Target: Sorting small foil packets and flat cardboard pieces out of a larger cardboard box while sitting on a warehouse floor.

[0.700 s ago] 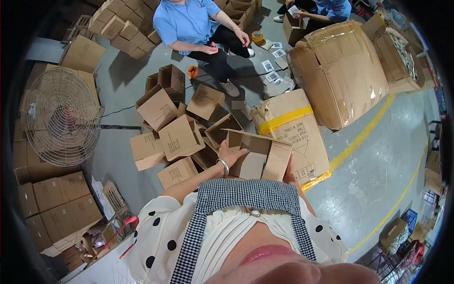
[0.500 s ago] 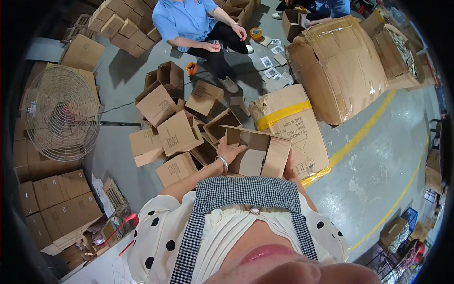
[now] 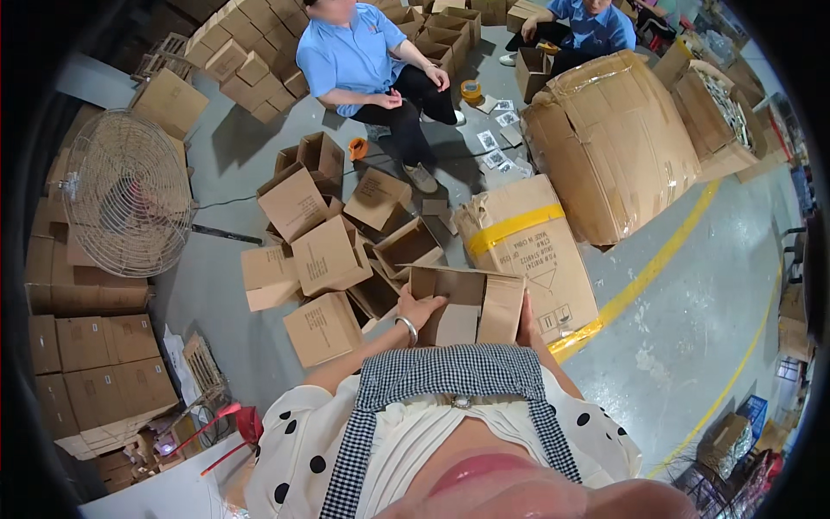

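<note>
Close in front of my body I hold a brown cardboard box [image 3: 502,309], its open top facing up toward me. My left hand [image 3: 420,306] grips the left wall, with the thumb reaching inside over the edge and a silver bangle on the wrist. Against the right side of the box rests my right hand [image 3: 526,323]; most of its fingers are hidden behind the wall. Just beyond my left hand lie several open cardboard boxes, among them a tilted one [image 3: 331,254] and one with its opening up [image 3: 410,246].
A person in a blue shirt [image 3: 349,69] sits ahead; another person [image 3: 591,30] sits farther right. A taped carton [image 3: 529,246] and a bulging large carton [image 3: 605,147] stand to the right. At left is a wire-cage fan [image 3: 130,195]. Orange tape rolls [image 3: 358,149] and printed sheets [image 3: 494,158] lie on the floor.
My view has tilted up slightly, so the surroundings sit lower in the picture and more of the two people shows. Both hands keep their hold on the box.
</note>
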A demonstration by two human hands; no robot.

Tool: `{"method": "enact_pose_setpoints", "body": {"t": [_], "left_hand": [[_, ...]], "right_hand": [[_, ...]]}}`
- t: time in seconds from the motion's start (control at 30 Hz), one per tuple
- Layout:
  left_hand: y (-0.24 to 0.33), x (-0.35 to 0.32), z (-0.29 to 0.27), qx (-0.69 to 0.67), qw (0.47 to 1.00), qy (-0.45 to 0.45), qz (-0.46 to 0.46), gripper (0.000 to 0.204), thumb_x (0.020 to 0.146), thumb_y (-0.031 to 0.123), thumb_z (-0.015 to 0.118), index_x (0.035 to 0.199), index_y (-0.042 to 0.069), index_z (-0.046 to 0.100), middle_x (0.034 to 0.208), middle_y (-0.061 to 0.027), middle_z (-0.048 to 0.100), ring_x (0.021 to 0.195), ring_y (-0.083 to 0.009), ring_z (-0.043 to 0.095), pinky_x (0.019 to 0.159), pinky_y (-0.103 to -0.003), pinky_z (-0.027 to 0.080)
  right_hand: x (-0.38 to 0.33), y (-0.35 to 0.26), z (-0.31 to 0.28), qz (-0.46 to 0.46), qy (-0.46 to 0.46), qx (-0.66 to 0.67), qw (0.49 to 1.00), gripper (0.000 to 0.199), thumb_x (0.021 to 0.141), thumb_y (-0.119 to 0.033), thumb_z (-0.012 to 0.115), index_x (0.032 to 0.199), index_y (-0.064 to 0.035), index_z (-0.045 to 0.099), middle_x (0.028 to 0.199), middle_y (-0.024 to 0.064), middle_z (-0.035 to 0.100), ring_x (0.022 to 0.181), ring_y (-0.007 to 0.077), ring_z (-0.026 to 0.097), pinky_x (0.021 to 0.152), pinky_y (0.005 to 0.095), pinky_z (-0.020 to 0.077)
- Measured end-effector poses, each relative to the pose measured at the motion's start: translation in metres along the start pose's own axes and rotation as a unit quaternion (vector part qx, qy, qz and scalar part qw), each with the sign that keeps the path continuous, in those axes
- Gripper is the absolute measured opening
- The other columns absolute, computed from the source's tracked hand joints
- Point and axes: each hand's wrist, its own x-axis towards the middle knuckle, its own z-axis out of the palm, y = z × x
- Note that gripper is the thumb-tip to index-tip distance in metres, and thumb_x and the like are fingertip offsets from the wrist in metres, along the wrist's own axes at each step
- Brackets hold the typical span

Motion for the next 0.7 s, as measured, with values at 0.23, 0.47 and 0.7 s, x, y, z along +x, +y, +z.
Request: {"method": "enact_pose_setpoints", "body": {"t": [0.23, 0.47, 0.7], "left_hand": [[-0.063, -0.014, 0.001, -0.073, 0.996, -0.042, 0.019, 0.077, 0.068, 0.017, 0.079, 0.127, 0.002, 0.033, 0.112, -0.0122, 0.055, 0.098, -0.0211, 0.056, 0.088, -0.032, 0.047], [-0.121, -0.073, 0.011, -0.088, 0.994, -0.058, 0.041, 0.07, 0.068, 0.018, 0.081, 0.121, -0.002, 0.04, 0.113, -0.0153, 0.057, 0.099, -0.0242, 0.057, 0.087, -0.035, 0.047], [-0.169, -0.155, 0.04, -0.13, 0.974, -0.183, 0.003, 0.077, 0.07, 0.019, 0.081, 0.13, 0.002, 0.037, 0.121, -0.0094, 0.052, 0.108, -0.0212, 0.051, 0.096, -0.035, 0.04]], "right_hand": [[-0.031, 0.037, -0.021, -0.002, 0.036, -0.043, 0.998, 0.067, 0.092, -0.061, 0.035, 0.134, -0.0103, 0.045, 0.128, 0.0099, 0.054, 0.113, 0.0237, 0.054, 0.092, 0.0377, 0.0471], [-0.092, 0.092, -0.062, -0.081, 0.09, -0.057, 0.991, 0.067, 0.09, -0.059, 0.042, 0.13, -0.0058, 0.049, 0.124, 0.0094, 0.057, 0.109, 0.0214, 0.055, 0.092, 0.0354, 0.0449], [-0.195, 0.149, -0.119, -0.073, 0.212, -0.078, 0.971, 0.077, 0.086, -0.063, 0.044, 0.125, 0.0039, 0.051, 0.122, 0.0158, 0.057, 0.106, 0.0234, 0.057, 0.09, 0.0347, 0.0452]]}}
